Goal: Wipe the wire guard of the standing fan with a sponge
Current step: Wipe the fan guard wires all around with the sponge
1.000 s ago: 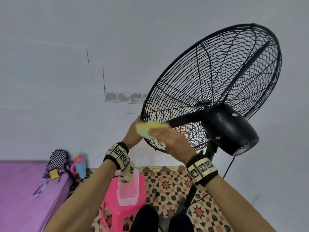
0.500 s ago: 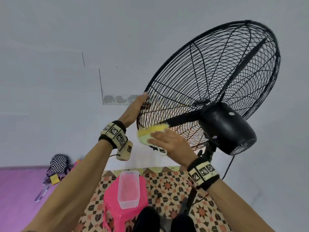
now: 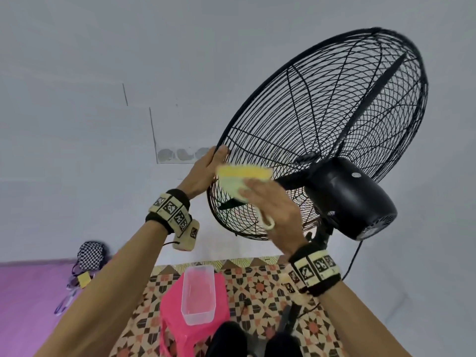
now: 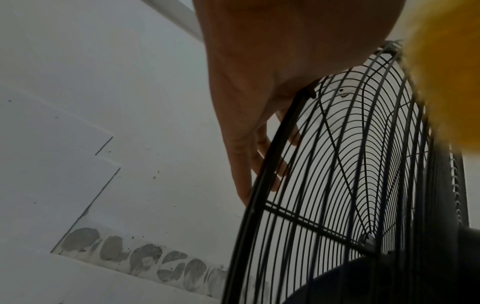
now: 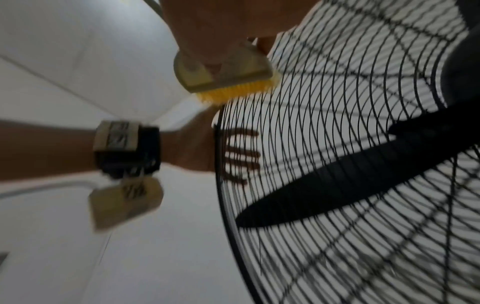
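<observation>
A black standing fan fills the right of the head view, its round wire guard [image 3: 334, 112] tilted and its motor housing [image 3: 350, 199] facing me. My left hand [image 3: 206, 168] holds the guard's left rim, thumb on the near side and fingers [image 5: 241, 154] spread on the far side of the wires. My right hand [image 3: 273, 210] grips a yellow sponge [image 3: 242, 176] with a pale handle and presses its yellow face [image 5: 233, 90] against the guard just inside that rim. In the left wrist view the sponge [image 4: 446, 82] is a yellow blur beside the rim [image 4: 262, 185].
Below the fan a pink stool [image 3: 170, 305] carries a clear plastic container [image 3: 198, 295] on patterned floor tiles [image 3: 257, 287]. A purple bed [image 3: 25, 305] with a checkered bag [image 3: 91, 255] lies at the left. The fan's cord [image 3: 353, 264] hangs beside the pole. A black blade [image 5: 337, 181] sits inside the guard.
My left hand has slid upward along the rim. The right hand has carried the sponge up the guard's left side. The head view has tilted upward.
</observation>
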Demonstrator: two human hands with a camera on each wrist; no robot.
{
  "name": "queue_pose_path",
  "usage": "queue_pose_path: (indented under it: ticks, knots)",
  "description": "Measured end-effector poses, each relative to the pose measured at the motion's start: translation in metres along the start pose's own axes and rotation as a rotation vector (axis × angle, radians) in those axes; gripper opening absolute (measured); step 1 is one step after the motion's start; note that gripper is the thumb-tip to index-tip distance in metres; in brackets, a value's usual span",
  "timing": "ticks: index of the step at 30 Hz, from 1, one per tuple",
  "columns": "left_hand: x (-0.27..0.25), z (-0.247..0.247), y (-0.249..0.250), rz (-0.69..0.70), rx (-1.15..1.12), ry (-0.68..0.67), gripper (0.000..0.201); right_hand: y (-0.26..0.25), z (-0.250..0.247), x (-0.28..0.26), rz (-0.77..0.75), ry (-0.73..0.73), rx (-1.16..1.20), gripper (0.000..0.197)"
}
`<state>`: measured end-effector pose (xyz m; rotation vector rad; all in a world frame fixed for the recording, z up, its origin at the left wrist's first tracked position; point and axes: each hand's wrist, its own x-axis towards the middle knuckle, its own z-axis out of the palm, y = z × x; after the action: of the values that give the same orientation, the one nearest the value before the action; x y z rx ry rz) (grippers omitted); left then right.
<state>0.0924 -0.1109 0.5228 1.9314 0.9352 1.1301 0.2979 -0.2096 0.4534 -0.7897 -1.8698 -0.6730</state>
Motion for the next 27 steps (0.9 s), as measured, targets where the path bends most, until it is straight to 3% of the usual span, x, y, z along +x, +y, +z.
queue_pose_path:
  ticks: [2,3,6,8,13,15,17,19,21,25,27]
  knots:
    - [0.001,0.001,-0.001,0.008,0.003,-0.010,0.098,0.005,-0.003,0.013,0.024,0.102,-0.018,0.055]
    - [0.002,0.000,-0.002,-0.007,0.007,-0.011,0.103,0.007,0.001,0.009,0.017,0.072,-0.033,0.056]
    - [0.002,-0.001,-0.002,-0.062,-0.002,0.003,0.109,0.005,0.022,-0.034,-0.071,-0.237,-0.036,0.049]
    - [0.002,-0.001,0.000,-0.061,-0.001,0.001,0.107,0.002,0.021,-0.051,-0.053,-0.307,0.001,0.043]
    - [0.005,0.001,0.000,-0.050,-0.021,0.008,0.093,0.013,-0.005,-0.008,0.126,0.151,0.025,0.045]
    - [0.005,0.002,-0.001,-0.059,-0.046,0.027,0.099,0.022,-0.003,-0.010,0.144,0.100,0.047,0.056]
    - [0.004,0.002,0.000,-0.071,-0.075,0.047,0.102,0.025,0.007,-0.033,0.102,-0.101,0.020,0.074]
    - [0.003,0.003,0.002,-0.063,-0.079,0.055,0.096,0.024,0.012,-0.054,0.070,-0.251,0.017,0.072]
    - [0.002,0.005,0.003,-0.047,-0.060,0.052,0.096,0.022,0.004,-0.048,0.082,-0.192,0.051,0.057]
    - [0.003,0.005,0.002,-0.045,-0.052,0.028,0.098,0.027,-0.014,-0.001,0.130,0.137,0.052,0.035]
    - [0.004,0.004,0.000,-0.042,-0.063,0.030,0.095,0.028,-0.010,-0.005,0.119,0.056,0.062,0.035]
